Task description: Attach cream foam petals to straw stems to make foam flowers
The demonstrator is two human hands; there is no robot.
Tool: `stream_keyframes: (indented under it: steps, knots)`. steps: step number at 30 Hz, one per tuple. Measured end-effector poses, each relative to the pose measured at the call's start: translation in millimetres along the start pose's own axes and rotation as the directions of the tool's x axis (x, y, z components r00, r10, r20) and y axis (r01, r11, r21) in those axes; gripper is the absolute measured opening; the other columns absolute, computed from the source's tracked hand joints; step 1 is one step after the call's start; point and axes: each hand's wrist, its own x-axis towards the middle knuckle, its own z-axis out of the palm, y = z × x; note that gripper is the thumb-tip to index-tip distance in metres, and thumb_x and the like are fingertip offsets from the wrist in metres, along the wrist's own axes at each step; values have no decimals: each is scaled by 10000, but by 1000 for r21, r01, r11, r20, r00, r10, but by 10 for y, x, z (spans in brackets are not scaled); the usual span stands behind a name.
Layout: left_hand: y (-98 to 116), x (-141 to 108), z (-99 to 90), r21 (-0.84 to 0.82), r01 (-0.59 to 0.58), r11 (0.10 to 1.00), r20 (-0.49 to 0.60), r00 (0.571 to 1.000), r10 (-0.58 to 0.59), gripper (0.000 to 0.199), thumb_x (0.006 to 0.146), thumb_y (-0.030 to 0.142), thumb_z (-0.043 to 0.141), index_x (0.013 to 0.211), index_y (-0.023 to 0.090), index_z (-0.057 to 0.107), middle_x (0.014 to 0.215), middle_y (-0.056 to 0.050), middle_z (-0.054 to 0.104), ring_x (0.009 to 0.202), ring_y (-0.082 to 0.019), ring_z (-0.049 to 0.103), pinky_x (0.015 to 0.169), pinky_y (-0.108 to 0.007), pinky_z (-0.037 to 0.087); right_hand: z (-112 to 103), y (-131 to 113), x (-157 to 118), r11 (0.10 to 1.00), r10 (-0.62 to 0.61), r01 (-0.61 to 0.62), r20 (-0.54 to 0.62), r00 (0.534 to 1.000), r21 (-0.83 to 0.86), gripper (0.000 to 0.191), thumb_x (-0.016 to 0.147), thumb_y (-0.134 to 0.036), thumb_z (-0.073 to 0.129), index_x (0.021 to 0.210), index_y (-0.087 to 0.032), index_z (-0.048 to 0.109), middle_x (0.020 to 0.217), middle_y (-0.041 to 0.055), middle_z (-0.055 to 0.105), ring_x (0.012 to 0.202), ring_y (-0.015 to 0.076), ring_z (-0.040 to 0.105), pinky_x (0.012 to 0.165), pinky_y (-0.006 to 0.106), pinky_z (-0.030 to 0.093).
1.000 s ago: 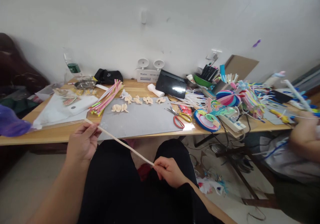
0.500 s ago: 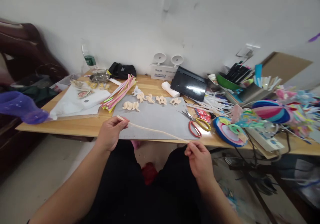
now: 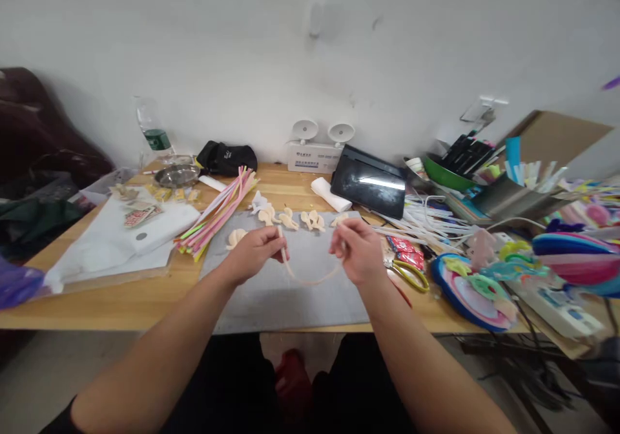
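A cream pipe cleaner (image 3: 310, 283) sags in a curve between my hands, above the grey mat (image 3: 290, 308). My left hand (image 3: 256, 250) pinches one end, which pokes up past the fingers. At the other end my right hand (image 3: 357, 248) is closed on it. Several twisted cream pieces (image 3: 288, 219) lie along the mat's back edge, one of them partly behind my left hand. A bundle of pink, white and yellow pipe cleaners (image 3: 217, 211) rests at the mat's left. Scissors with yellow and red handles (image 3: 411, 276) are partly hidden by my right forearm.
At the back stand a bottle (image 3: 155, 137), a metal bowl (image 3: 177, 175), a black pouch (image 3: 227, 158) and a white twin-lamp unit (image 3: 312, 157). A black tray-like object (image 3: 369, 182), white pipe cleaners (image 3: 431, 217) and a colourful round piece (image 3: 475, 292) are on the right.
Both hands have moved up over the mat and closer together, so the nearly straight pipe cleaner now bends downward. The view has shifted, with the table lower and closer.
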Motion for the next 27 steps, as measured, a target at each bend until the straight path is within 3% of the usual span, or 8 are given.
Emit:
stream_keyframes:
  steps: [2, 5, 10, 13, 18, 22, 27]
  knots:
    - [-40, 243, 2, 33, -37, 999, 5, 999, 37, 215, 763, 296, 477, 610, 147, 497, 596, 13, 538, 573, -89, 514, 593, -236, 426, 201, 144, 208, 995, 79, -73, 96, 992, -68, 142, 636, -249, 627, 687, -170, 521, 493, -51, 577, 377, 64, 480, 416, 203, 413]
    - [-184, 493, 1, 71, -96, 993, -54, 993, 100, 235, 765, 299, 474, 589, 145, 489, 568, 24, 501, 543, -78, 475, 568, -222, 400, 376, 417, 419, 990, 135, -127, 150, 979, -61, 145, 610, -237, 646, 645, -162, 528, 546, -54, 570, 497, 71, 535, 509, 210, 452]
    - [-424, 544, -51, 194, -106, 975, -136, 982, 134, 227, 754, 270, 487, 569, 143, 514, 562, 21, 503, 564, -85, 456, 581, -222, 354, 351, 741, 482, 981, 180, -191, 239, 954, 24, 142, 631, -245, 647, 667, -173, 529, 590, -59, 555, 532, 76, 538, 554, 242, 465]
    - [-467, 507, -95, 201, -120, 972, -88, 986, 140, 218, 726, 263, 520, 545, 141, 522, 543, 24, 485, 562, -86, 439, 570, -217, 336, 303, 770, 432, 977, 194, -212, 295, 936, 31, 136, 639, -239, 653, 685, -180, 539, 594, -57, 561, 551, 70, 543, 574, 228, 457]
    - [-450, 496, -106, 63, -99, 993, 4, 995, 99, 221, 703, 272, 544, 530, 136, 518, 544, 25, 480, 545, -79, 427, 542, -209, 328, 300, 726, 379, 958, 237, -277, 331, 913, 78, 190, 615, -256, 676, 761, -192, 572, 658, -40, 591, 564, 86, 554, 564, 252, 467]
    - [-424, 484, -59, 46, -70, 996, 42, 997, 68, 237, 694, 295, 558, 526, 135, 514, 517, 28, 473, 517, -75, 415, 513, -208, 318, 301, 702, 348, 954, 253, -292, 349, 902, 64, 127, 653, -241, 644, 714, -190, 545, 617, -44, 569, 521, 88, 531, 531, 257, 449]
    - [-389, 462, -77, 179, -98, 979, -83, 990, 115, 206, 642, 300, 625, 573, 142, 512, 537, 40, 467, 527, -72, 407, 506, -203, 318, 291, 688, 335, 988, 152, -139, 347, 925, -63, 82, 696, -218, 592, 703, -183, 517, 660, -39, 518, 612, 68, 494, 571, 207, 409]
